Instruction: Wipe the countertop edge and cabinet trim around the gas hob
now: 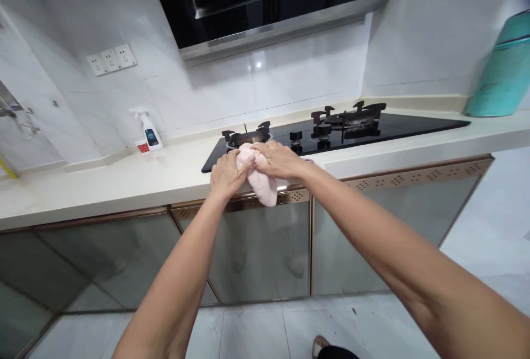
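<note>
A pale pink cloth (265, 186) is bunched between both hands at the front edge of the black gas hob (397, 128), its loose end hanging over the counter edge. My left hand (227, 174) grips the cloth from the left, thumb pressed on it. From the right, my right hand (278, 159) holds the same cloth with its fingers closed over the top. Just behind the hands is the left burner (248, 137), partly covered by them. Two black knobs stand right of it, and the right burner (351, 119) lies farther off.
A white spray bottle (151, 131) stands at the back left of the counter (103, 174), beside a small red and white item (143, 146). A turquoise container (501, 72) stands at the right end. The black range hood (269, 0) overhangs the hob. Cabinet doors (265, 254) are below.
</note>
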`<action>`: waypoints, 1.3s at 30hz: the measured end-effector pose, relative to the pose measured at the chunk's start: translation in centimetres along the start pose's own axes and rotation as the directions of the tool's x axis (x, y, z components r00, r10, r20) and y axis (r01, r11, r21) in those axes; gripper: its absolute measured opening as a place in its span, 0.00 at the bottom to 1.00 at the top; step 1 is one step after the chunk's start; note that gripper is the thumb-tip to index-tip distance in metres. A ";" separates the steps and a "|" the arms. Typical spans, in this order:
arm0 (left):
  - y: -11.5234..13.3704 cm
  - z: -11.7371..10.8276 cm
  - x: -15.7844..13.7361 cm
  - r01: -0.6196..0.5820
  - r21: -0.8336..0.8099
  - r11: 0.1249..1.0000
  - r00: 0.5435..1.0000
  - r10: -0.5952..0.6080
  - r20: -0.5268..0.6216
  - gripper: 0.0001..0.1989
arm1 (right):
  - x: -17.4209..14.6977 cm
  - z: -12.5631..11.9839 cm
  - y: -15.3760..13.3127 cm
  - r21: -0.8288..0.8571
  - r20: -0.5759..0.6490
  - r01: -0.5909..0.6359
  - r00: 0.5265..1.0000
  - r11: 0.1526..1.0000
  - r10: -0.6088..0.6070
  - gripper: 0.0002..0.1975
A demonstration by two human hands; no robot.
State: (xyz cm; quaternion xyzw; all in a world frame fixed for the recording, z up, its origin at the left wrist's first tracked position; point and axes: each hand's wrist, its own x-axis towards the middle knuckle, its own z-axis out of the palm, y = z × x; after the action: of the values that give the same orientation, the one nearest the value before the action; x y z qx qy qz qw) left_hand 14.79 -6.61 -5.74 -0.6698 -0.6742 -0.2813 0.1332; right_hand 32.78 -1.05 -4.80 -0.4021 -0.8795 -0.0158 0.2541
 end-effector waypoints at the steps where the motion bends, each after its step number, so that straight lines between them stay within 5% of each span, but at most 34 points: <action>1: -0.1 0.1 0.0 -0.007 0.005 1.000 1.000 0.007 0.006 0.36 | -0.4 -0.4 1.2 -0.004 0.009 -0.022 1.000 1.000 0.022 0.34; 7: 0.2 0.1 -0.2 -0.003 0.011 1.000 1.000 0.003 0.008 0.38 | -5.3 -4.2 11.5 -0.058 -0.073 -0.246 0.968 0.968 0.241 0.35; 11: 0.6 0.1 -0.4 -0.012 0.039 0.999 1.000 0.011 0.020 0.38 | -9.1 -6.9 18.1 -0.093 -0.152 -0.494 0.865 0.865 0.478 0.36; 16: 0.8 0.1 -0.4 -0.016 0.036 0.999 1.000 0.016 0.015 0.38 | -10.1 -7.3 20.4 -0.119 -0.228 -0.622 0.775 0.774 0.589 0.38; 18: 0.8 0.1 -0.4 -0.008 0.033 0.999 1.000 0.008 0.015 0.38 | -9.5 -6.6 19.4 -0.120 -0.224 -0.608 0.787 0.785 0.575 0.38; 22: 1.0 0.0 -0.5 -0.001 0.021 1.000 1.000 0.001 0.003 0.38 | -7.6 -4.8 14.9 -0.127 -0.169 -0.452 0.887 0.883 0.430 0.39; 29: 0.8 0.0 -0.3 -0.003 0.000 1.000 1.000 0.003 0.013 0.36 | -3.1 -1.2 2.3 -0.137 -0.078 -0.177 0.983 0.975 0.168 0.36; 34: -0.2 -0.4 0.3 0.071 -0.156 0.985 0.997 -0.076 -0.021 0.36 | -0.3 1.9 -4.0 -0.083 -0.138 0.011 0.990 0.997 -0.022 0.33; 39: -0.5 -0.1 0.3 0.048 -0.159 0.986 0.986 -0.072 -0.149 0.35 | -0.7 3.4 -5.0 -0.101 -0.248 0.009 0.968 0.995 -0.034 0.35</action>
State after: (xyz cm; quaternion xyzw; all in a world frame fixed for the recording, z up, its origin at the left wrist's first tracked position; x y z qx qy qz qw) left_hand 14.31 -6.39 -5.61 -0.6336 -0.6580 -0.3876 0.1238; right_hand 28.04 -4.13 -7.21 -0.3996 -0.8430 -0.1125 0.3421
